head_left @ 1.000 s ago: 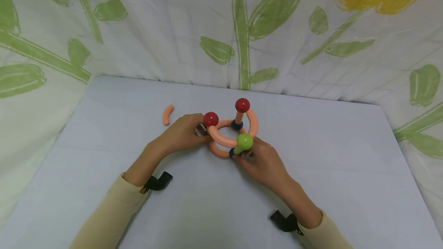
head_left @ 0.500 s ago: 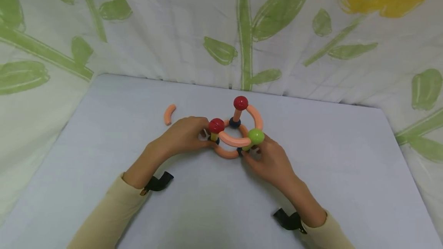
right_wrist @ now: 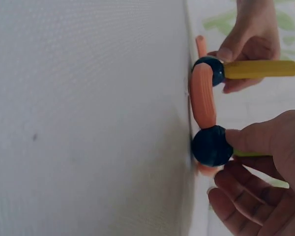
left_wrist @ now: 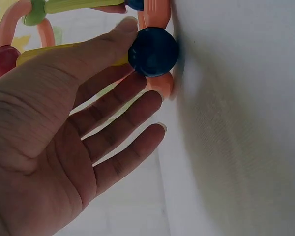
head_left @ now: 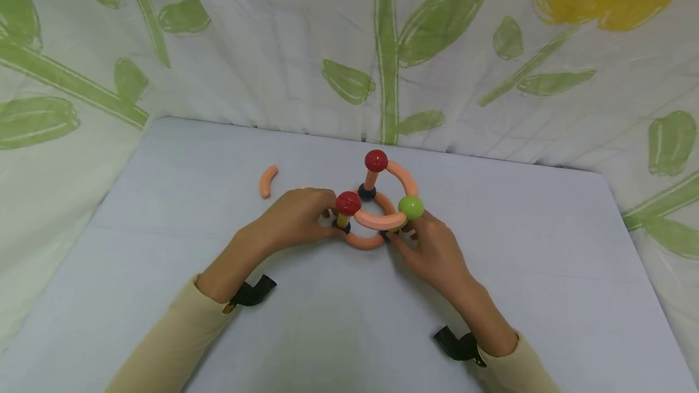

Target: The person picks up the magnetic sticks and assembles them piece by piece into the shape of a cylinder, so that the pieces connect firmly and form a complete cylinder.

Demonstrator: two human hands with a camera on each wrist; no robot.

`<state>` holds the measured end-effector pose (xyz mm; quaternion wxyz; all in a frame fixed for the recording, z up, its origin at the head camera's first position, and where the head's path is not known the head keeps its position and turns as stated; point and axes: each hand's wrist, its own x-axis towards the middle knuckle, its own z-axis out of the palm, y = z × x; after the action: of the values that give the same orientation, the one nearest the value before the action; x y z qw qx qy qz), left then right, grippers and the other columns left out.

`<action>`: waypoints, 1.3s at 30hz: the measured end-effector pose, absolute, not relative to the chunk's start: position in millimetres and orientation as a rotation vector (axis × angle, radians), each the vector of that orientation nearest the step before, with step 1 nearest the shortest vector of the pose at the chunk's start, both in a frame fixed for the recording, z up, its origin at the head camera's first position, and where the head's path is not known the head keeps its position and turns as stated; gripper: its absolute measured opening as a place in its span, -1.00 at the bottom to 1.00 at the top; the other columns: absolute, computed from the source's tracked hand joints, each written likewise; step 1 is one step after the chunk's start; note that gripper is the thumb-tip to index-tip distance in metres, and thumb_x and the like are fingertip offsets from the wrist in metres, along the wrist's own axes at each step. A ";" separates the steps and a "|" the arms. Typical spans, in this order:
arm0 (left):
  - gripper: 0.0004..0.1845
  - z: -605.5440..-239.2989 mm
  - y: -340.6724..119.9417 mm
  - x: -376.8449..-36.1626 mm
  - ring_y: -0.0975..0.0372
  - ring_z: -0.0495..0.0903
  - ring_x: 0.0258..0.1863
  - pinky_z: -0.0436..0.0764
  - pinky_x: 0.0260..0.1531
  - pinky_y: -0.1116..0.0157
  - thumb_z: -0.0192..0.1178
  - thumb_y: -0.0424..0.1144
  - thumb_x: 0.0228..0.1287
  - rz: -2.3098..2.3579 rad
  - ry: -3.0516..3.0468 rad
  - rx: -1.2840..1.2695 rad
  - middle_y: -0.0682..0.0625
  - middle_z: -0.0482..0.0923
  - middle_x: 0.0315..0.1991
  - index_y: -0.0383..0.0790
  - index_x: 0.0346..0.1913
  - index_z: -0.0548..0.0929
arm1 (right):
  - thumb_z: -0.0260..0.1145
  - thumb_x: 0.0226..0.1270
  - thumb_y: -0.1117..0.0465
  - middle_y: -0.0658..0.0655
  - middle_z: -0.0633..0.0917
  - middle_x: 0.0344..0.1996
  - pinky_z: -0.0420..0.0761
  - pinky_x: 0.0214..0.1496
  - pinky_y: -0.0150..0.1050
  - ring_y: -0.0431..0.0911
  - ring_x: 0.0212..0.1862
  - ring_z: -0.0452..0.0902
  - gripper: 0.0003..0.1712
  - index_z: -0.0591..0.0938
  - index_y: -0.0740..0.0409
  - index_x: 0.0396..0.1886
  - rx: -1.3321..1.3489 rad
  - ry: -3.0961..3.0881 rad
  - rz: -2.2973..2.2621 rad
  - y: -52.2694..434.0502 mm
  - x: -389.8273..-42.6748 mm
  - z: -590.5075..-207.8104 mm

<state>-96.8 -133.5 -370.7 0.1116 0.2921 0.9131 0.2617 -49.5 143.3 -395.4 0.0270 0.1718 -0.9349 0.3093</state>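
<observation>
A magnetic ball-and-rod frame (head_left: 364,242) stands mid-table. Its base ring joins dark blue balls with curved orange rods; upright rods carry two red balls (head_left: 348,204) and a green ball (head_left: 411,207), linked on top by curved orange rods (head_left: 380,221). At its left, my left hand (head_left: 297,217) pinches the foot of the yellow rod (right_wrist: 260,69) by a dark blue ball (left_wrist: 153,51); its other fingers extend past the ball. Opposite, my right hand (head_left: 434,250) pinches the green rod (right_wrist: 253,154) just above another dark blue ball (right_wrist: 212,146), partly hiding that rod.
One loose curved orange rod (head_left: 268,181) lies behind my left hand. The pale table (head_left: 327,332) ends at a white curtain (head_left: 273,47) painted with green leaves. Black wrist-camera mounts (head_left: 457,344) stick out from both wrists, close above the table.
The frame has turned counterclockwise as seen from above and shifted slightly right. The green ball moved right and back, the left red ball right and nearer. Both hands moved along with it.
</observation>
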 end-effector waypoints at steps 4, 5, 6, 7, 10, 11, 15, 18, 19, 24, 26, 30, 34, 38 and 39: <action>-0.75 -371.9 -131.7 -96.3 0.23 0.77 -0.11 0.74 -0.02 0.19 0.60 -0.06 0.20 0.808 2.666 0.890 0.17 0.79 -0.23 -0.01 -0.18 0.75 | 0.56 0.28 0.31 0.19 0.79 -0.24 0.80 -0.13 -0.05 0.02 -0.19 0.77 -0.67 0.68 0.18 0.00 0.524 -2.880 0.957 145.3 -51.0 -395.1; -0.76 -372.0 -130.9 -96.2 0.23 0.78 -0.11 0.75 -0.01 0.19 0.59 -0.07 0.21 0.822 2.657 0.897 0.18 0.79 -0.23 -0.01 -0.18 0.75 | 0.56 0.28 0.31 0.19 0.79 -0.23 0.80 -0.13 -0.05 0.02 -0.19 0.78 -0.67 0.68 0.18 0.00 0.518 -2.880 0.959 145.8 -51.4 -395.0; -0.78 -372.2 -130.1 -96.2 0.24 0.79 -0.10 0.75 0.00 0.19 0.58 -0.07 0.23 0.837 2.648 0.900 0.18 0.80 -0.23 -0.02 -0.17 0.76 | 0.55 0.29 0.32 0.19 0.80 -0.22 0.80 -0.13 -0.05 0.02 -0.18 0.78 -0.67 0.68 0.19 0.01 0.513 -2.880 0.964 146.3 -51.8 -394.8; -0.79 -372.3 -129.4 -96.2 0.24 0.80 -0.10 0.76 0.00 0.19 0.57 -0.09 0.24 0.852 2.639 0.903 0.18 0.81 -0.23 -0.02 -0.16 0.77 | 0.55 0.29 0.33 0.19 0.80 -0.22 0.80 -0.13 -0.04 0.01 -0.18 0.78 -0.68 0.68 0.19 0.00 0.507 -2.879 0.966 146.8 -52.2 -394.7; -0.82 -373.0 -127.1 -96.6 0.24 0.83 -0.12 0.78 -0.02 0.21 0.56 -0.12 0.25 0.885 2.621 0.893 0.16 0.83 -0.24 -0.06 -0.16 0.81 | 0.55 0.30 0.32 0.18 0.80 -0.21 0.80 -0.13 -0.05 0.01 -0.18 0.78 -0.69 0.68 0.19 0.00 0.500 -2.870 0.987 147.6 -53.4 -394.6; -0.82 -373.1 -126.5 -96.6 0.24 0.84 -0.13 0.78 -0.03 0.21 0.56 -0.13 0.25 0.893 2.618 0.890 0.15 0.83 -0.25 -0.07 -0.16 0.81 | 0.56 0.30 0.31 0.17 0.80 -0.20 0.80 -0.13 -0.05 0.01 -0.18 0.79 -0.68 0.68 0.17 0.00 0.500 -2.866 0.996 147.5 -53.9 -394.6; -0.85 -374.2 -126.1 -97.3 0.28 0.84 -0.19 0.78 -0.08 0.25 0.57 -0.16 0.24 0.897 2.622 0.908 0.15 0.83 -0.31 -0.09 -0.20 0.83 | 0.56 0.33 0.24 0.16 0.81 -0.17 0.82 -0.11 -0.04 0.03 -0.15 0.81 -0.69 0.69 0.15 0.00 0.498 -2.856 1.039 146.9 -54.7 -395.0; -0.87 -375.0 -126.1 -97.9 0.31 0.82 -0.21 0.77 -0.12 0.28 0.57 -0.17 0.23 0.896 2.623 0.932 0.16 0.83 -0.33 -0.07 -0.23 0.84 | 0.54 0.36 0.24 0.17 0.83 -0.17 0.82 -0.07 -0.02 0.04 -0.11 0.82 -0.70 0.69 0.16 0.02 0.483 -2.859 1.054 146.7 -54.4 -395.3; -0.88 -375.3 -126.1 -98.2 0.32 0.82 -0.22 0.77 -0.13 0.28 0.57 -0.17 0.23 0.894 2.624 0.936 0.17 0.83 -0.33 -0.07 -0.23 0.85 | 0.53 0.36 0.25 0.17 0.83 -0.17 0.82 -0.06 -0.02 0.03 -0.09 0.82 -0.71 0.70 0.17 0.02 0.479 -2.860 1.054 146.6 -54.2 -395.4; -0.88 -375.6 -125.6 -98.3 0.35 0.80 -0.25 0.76 -0.16 0.31 0.57 -0.15 0.22 0.874 2.634 0.946 0.17 0.83 -0.34 -0.06 -0.23 0.86 | 0.53 0.35 0.28 0.19 0.83 -0.14 0.82 -0.04 0.00 0.04 -0.08 0.82 -0.70 0.70 0.18 0.03 0.473 -2.861 1.046 146.6 -53.1 -396.0; -0.87 -374.7 -124.9 -97.9 0.37 0.79 -0.28 0.75 -0.18 0.32 0.58 -0.15 0.22 0.864 2.640 0.948 0.17 0.83 -0.35 -0.06 -0.22 0.87 | 0.53 0.35 0.28 0.19 0.83 -0.14 0.82 -0.04 0.00 0.05 -0.08 0.82 -0.70 0.70 0.18 0.03 0.473 -2.858 1.049 146.8 -52.7 -395.7; -0.85 -373.0 -124.3 -97.5 0.39 0.75 -0.33 0.73 -0.22 0.34 0.59 -0.15 0.20 0.840 2.654 0.955 0.17 0.83 -0.37 -0.06 -0.20 0.88 | 0.54 0.34 0.27 0.19 0.83 -0.15 0.81 -0.05 0.01 0.07 -0.11 0.82 -0.70 0.69 0.18 0.02 0.468 -2.857 1.047 146.3 -52.8 -394.7; -0.84 -372.5 -125.2 -97.2 0.41 0.73 -0.35 0.72 -0.23 0.35 0.60 -0.17 0.19 0.833 2.659 0.974 0.17 0.83 -0.37 -0.06 -0.19 0.88 | 0.55 0.34 0.27 0.20 0.82 -0.14 0.81 -0.07 0.01 0.08 -0.12 0.81 -0.69 0.69 0.19 0.01 0.464 -2.861 1.041 145.7 -53.1 -394.3; -0.84 -373.0 -125.5 -97.6 0.42 0.71 -0.37 0.71 -0.25 0.37 0.60 -0.17 0.18 0.843 2.657 0.980 0.18 0.82 -0.38 -0.05 -0.20 0.88 | 0.53 0.35 0.28 0.21 0.83 -0.13 0.82 -0.06 0.00 0.07 -0.09 0.82 -0.69 0.70 0.21 0.03 0.472 -2.859 1.050 145.9 -53.3 -394.7; -0.85 -373.3 -125.5 -97.8 0.43 0.71 -0.37 0.70 -0.25 0.38 0.60 -0.17 0.18 0.845 2.656 0.978 0.18 0.82 -0.39 -0.04 -0.20 0.88 | 0.53 0.35 0.28 0.22 0.83 -0.13 0.82 -0.06 0.00 0.07 -0.08 0.83 -0.69 0.70 0.21 0.03 0.476 -2.856 1.051 146.0 -53.5 -394.8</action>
<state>-97.8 -125.5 -373.3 0.0936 0.3297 0.8952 0.2849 -53.5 146.0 -394.8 0.0306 0.1545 -0.9268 0.3410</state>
